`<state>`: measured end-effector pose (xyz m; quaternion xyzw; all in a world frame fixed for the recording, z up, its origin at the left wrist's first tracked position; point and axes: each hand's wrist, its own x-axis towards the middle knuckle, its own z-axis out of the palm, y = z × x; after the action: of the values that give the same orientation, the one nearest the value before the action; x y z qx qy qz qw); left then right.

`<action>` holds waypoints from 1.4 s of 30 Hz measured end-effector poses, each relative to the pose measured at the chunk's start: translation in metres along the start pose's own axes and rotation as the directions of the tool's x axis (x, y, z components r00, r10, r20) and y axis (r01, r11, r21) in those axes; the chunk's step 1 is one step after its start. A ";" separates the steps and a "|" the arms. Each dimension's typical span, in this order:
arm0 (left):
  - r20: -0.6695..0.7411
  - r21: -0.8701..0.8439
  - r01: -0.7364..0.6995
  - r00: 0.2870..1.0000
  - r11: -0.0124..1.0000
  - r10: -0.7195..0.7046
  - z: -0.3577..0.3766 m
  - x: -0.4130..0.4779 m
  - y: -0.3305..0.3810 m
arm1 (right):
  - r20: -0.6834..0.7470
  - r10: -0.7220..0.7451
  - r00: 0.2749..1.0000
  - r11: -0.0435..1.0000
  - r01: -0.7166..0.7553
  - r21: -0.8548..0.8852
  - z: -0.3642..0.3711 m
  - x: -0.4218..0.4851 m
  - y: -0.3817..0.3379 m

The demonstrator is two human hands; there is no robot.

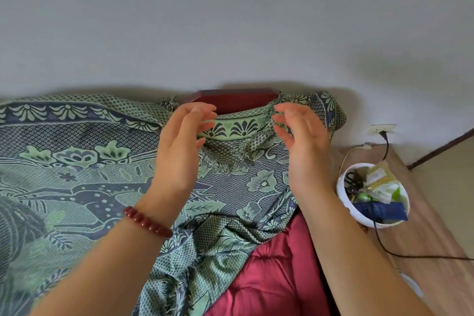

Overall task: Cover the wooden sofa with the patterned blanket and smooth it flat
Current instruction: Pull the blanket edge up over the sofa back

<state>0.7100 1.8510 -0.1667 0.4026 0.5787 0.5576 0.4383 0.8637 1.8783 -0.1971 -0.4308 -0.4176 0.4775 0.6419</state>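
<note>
The green and navy patterned blanket point(84, 161) lies over the sofa's back and seat, bunched and folded near the right end. A dark red-brown strip of the wooden sofa back point(236, 100) shows bare at the top. My left hand point(182, 146), with a red bead bracelet on its wrist, hovers over the fringed fold with fingers apart. My right hand point(302, 141) faces it, fingers spread, close to the fringed blanket edge at the backrest. Neither hand grips the cloth. A red cushion point(272, 277) shows uncovered at the lower right.
A plain wall rises behind the sofa. At the right stands a wooden side table point(436, 233) holding a white bowl point(346, 202) full of small items. A black cable point(410, 255) runs across the table to a wall socket point(379, 129).
</note>
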 end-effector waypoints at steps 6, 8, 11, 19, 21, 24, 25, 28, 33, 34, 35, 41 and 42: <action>0.017 -0.031 0.079 0.997 0.996 -0.079 -0.003 0.030 -0.032 | -0.044 0.033 0.998 0.996 -0.037 -0.077 0.003 0.014 0.040; 0.033 -0.012 0.094 0.995 0.996 -0.093 -0.005 0.040 -0.039 | -0.062 0.060 0.996 0.993 -0.066 -0.095 0.008 0.016 0.052; 0.061 0.021 0.092 0.994 0.996 -0.093 -0.011 0.055 -0.049 | -0.104 0.071 0.992 0.985 -0.086 -0.150 0.018 0.021 0.068; 0.127 0.172 -0.006 0.992 0.985 -0.016 -0.040 0.104 -0.089 | -0.221 0.089 0.971 0.963 -0.141 -0.230 0.042 0.036 0.107; 0.112 0.270 0.011 0.993 0.963 -0.043 -0.046 0.119 -0.101 | -0.252 0.099 0.963 0.953 -0.165 -0.255 0.045 0.041 0.118; 0.065 0.362 0.070 0.993 0.930 -0.100 -0.051 0.140 -0.121 | -0.282 0.103 0.954 0.936 -0.188 -0.296 0.048 0.050 0.137; 0.052 0.378 0.077 0.993 0.923 -0.104 -0.051 0.145 -0.126 | -0.289 0.103 0.952 0.931 -0.194 -0.308 0.049 0.054 0.142; 0.033 0.439 0.061 0.996 0.896 -0.084 -0.052 0.157 -0.139 | -0.312 0.084 0.946 0.917 -0.196 -0.348 0.051 0.063 0.155; 0.024 0.677 0.056 0.995 0.734 -0.098 -0.048 0.170 -0.155 | -0.378 0.014 0.926 0.872 -0.196 -0.449 0.045 0.077 0.172; 0.029 0.769 0.073 0.988 0.635 -0.149 -0.047 0.173 -0.158 | -0.413 0.000 0.911 0.849 -0.218 -0.482 0.043 0.080 0.176; 0.037 0.851 0.083 0.976 0.518 -0.216 -0.045 0.175 -0.161 | -0.458 -0.015 0.889 0.819 -0.252 -0.515 0.041 0.083 0.181; -0.005 0.980 0.069 0.945 0.185 -0.327 -0.035 0.191 -0.169 | -0.591 0.031 0.806 0.624 -0.478 -0.618 0.030 0.097 0.202; -0.003 0.980 0.063 0.954 0.191 -0.300 -0.034 0.193 -0.171 | -0.590 0.051 0.806 0.628 -0.486 -0.608 0.030 0.098 0.203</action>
<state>0.6246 2.0163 -0.3487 0.5665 0.7977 -0.0247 0.2052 0.8026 2.0135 -0.3699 -0.8231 -0.3110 0.2267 0.4176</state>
